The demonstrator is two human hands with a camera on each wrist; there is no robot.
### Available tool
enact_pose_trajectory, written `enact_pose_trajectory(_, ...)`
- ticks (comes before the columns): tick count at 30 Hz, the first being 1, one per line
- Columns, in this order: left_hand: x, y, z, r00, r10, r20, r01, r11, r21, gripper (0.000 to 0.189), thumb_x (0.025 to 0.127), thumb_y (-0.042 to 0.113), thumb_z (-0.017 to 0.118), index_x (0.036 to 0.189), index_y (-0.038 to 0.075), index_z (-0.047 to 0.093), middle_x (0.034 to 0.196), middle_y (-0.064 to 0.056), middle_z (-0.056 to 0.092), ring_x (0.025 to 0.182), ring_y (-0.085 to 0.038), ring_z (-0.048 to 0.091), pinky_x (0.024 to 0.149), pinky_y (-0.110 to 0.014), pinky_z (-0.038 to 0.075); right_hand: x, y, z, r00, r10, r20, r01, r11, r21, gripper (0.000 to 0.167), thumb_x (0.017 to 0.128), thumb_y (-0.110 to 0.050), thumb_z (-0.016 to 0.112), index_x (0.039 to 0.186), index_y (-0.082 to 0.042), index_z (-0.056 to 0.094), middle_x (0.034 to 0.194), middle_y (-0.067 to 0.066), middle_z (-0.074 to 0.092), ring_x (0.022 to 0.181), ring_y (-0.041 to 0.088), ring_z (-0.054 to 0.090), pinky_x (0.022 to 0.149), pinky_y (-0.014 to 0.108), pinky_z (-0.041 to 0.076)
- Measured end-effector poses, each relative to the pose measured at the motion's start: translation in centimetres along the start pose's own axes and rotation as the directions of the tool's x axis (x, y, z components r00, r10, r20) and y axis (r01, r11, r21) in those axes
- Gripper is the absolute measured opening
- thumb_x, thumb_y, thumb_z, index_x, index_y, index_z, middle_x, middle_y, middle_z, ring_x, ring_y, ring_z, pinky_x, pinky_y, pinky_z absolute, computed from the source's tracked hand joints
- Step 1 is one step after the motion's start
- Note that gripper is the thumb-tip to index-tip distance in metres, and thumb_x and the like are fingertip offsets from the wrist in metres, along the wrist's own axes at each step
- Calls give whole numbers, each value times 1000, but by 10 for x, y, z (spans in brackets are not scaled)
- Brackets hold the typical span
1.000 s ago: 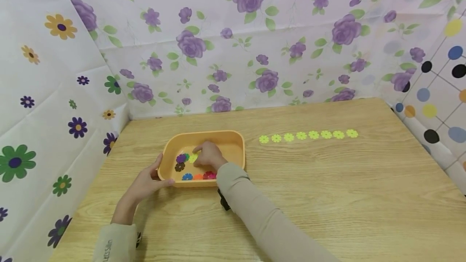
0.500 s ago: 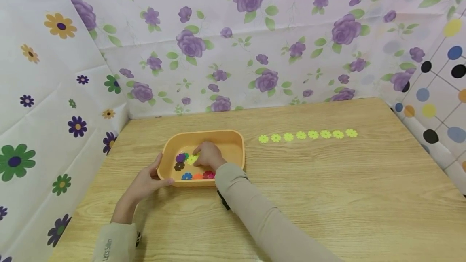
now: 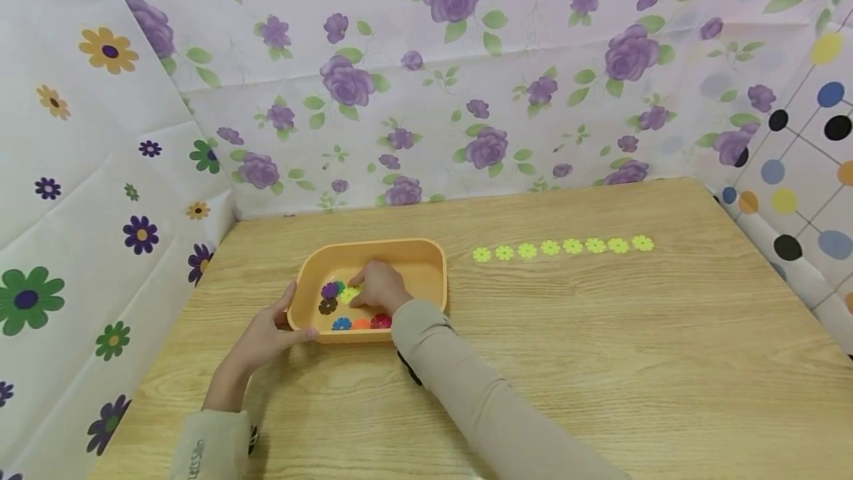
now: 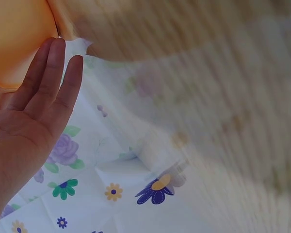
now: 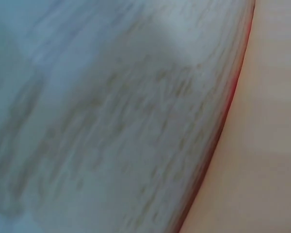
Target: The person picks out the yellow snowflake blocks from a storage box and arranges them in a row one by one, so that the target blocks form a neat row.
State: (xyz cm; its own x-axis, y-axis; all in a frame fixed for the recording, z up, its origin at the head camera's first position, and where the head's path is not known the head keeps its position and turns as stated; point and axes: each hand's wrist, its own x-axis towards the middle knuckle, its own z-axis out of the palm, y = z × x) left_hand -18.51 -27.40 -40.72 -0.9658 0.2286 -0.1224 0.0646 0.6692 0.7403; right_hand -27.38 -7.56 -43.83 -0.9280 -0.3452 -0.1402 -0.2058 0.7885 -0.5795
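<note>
An orange plastic tray [image 3: 435,272] holds several small flower-shaped discs. My left hand [image 3: 263,339] rests at its left end, thumb on the front rim and fingers along the outer side wall. In the left wrist view those straight fingers [image 4: 53,73] touch the tray wall. Inside the tray, my right hand [image 3: 381,286] pinches at a yellow flower disc [image 3: 348,295] with thumb and index finger. Near it lie purple [image 3: 329,290], green and brown discs [image 3: 327,306]. Blue [image 3: 342,324], orange and red discs [image 3: 381,321] lie along the front wall.
A row of several yellow flower discs [image 3: 549,247] lies on the wooden table [image 3: 600,354] to the right of the tray. Flower-patterned sheets [image 3: 400,80] hang behind and at the left, a dotted one [image 3: 800,184] at the right. The right wrist view is blurred.
My right hand has shifted slightly left inside the tray, and the yellow disc at its fingertips has slid a little left and towards me. The left hand stays at the tray's end.
</note>
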Motion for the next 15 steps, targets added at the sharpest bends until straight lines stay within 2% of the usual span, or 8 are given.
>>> enact_pose_trajectory(8,0,1,0,1000,19,-2,-19,1000,-2,96,79,28,71,145,0,6,129,-32,43,92,-21,56,84,-38,45,-2,0,-3,1000,-11,-28,12,1000,18,30,70,-29,79,98,-22,73,106,-8,65,98,12,55,77,24,44)
enact_pose_trajectory(12,0,0,0,1000,15,-1,-15,1000,-2,96,79,28,71,145,1,7,135,-31,37,95,-24,56,86,-40,44,-2,0,-3,999,-16,-49,18,999,40,27,70,-24,80,94,-16,73,98,-4,63,90,13,54,75,25,44)
enact_pose_trajectory(15,1,-1,-1,1000,6,4,-6,1000,4,95,80,27,71,145,1,6,138,-31,31,99,-27,56,87,-42,43,-2,1,-2,998,-4,-64,9,997,75,18,72,-17,77,89,-13,71,90,-3,60,82,13,52,71,25,44)
